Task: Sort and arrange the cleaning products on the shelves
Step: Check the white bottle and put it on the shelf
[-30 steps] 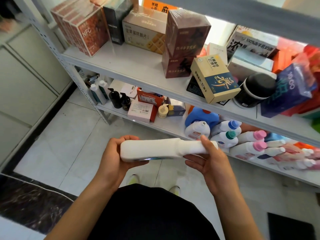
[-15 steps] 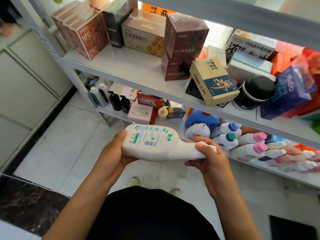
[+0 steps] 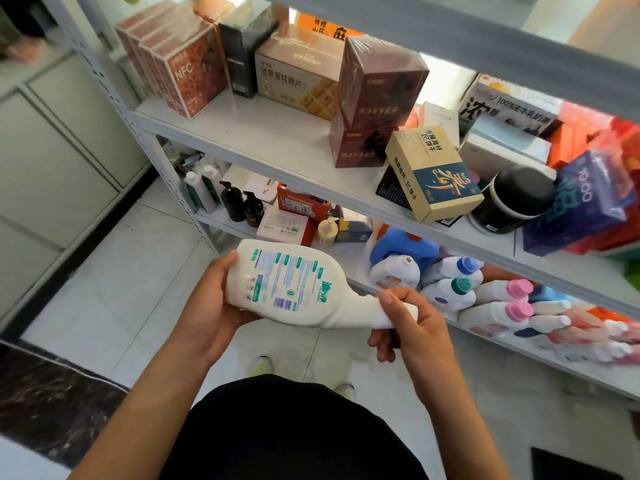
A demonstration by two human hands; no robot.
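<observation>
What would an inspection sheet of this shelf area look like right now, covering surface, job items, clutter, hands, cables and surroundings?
Surface: lower shelf, white, with bare space between the small items at its left and the bottles on its right.
Job's things: white bottle held on its side in front of the shelf, printed label up; capped bottles lying on the lower shelf beside a blue jug.
Clutter: boxes and a black tub on the upper shelf.
Hands: left hand holds the bottle's base; right hand grips its neck.
Cables: nothing seen.
Surroundings: tiled floor, grey cabinet doors at left.
</observation>
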